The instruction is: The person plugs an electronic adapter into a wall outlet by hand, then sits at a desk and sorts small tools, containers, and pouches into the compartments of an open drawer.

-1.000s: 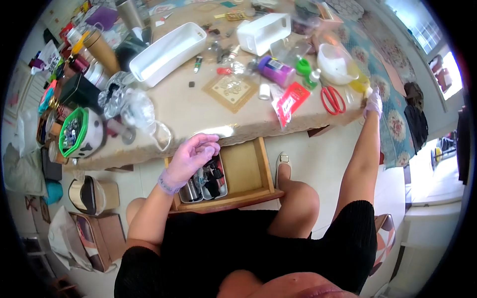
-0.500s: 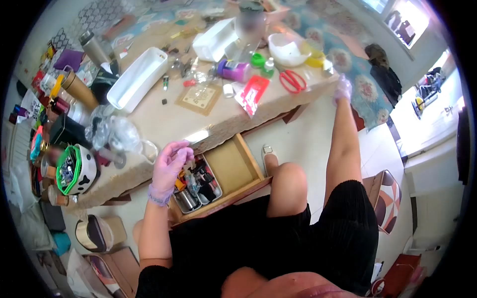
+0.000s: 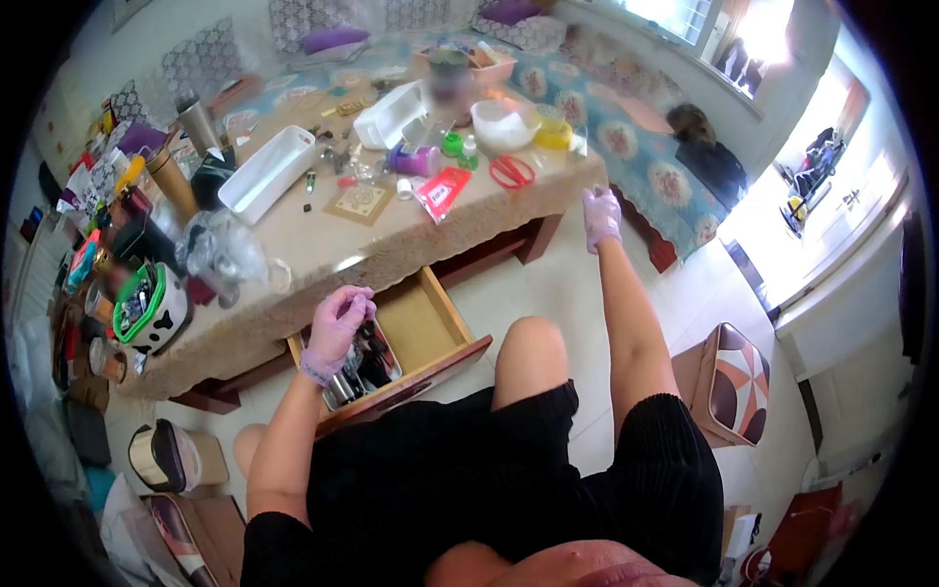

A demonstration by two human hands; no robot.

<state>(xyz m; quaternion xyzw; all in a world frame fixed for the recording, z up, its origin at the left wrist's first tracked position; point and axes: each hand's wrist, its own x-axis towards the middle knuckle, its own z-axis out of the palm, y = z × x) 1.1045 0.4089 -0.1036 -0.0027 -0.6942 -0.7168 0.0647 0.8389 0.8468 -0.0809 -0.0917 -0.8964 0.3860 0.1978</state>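
My left hand (image 3: 337, 328), in a thin pink glove, is over the pulled-out drawer (image 3: 416, 323). Its thumb and fingertips are pressed together; whatever lies between them is too small to make out. Beneath it a white tray (image 3: 393, 371) of small dark and metal tools is partly hidden by the hand and wrist. My right hand (image 3: 602, 219), gloved too, hangs just off the table's right corner with fingers loosely bent and apart, touching nothing. Nearest to it on the table are red-handled scissors (image 3: 512, 173) and a yellow bowl (image 3: 554, 134).
On the table (image 3: 377, 245) are a long white container (image 3: 267, 174), a purple jar (image 3: 416, 160), a red packet (image 3: 443, 194), a white bowl (image 3: 506, 125) and plastic bags (image 3: 223, 249). A cow-patterned tub (image 3: 156, 318) stands at the left edge. A patterned stool (image 3: 734, 382) is at right.
The view has shifted, showing more of the sofa behind. My right hand has come away from the table corner and lower. My left hand stays pinched, now covering more of the tray.
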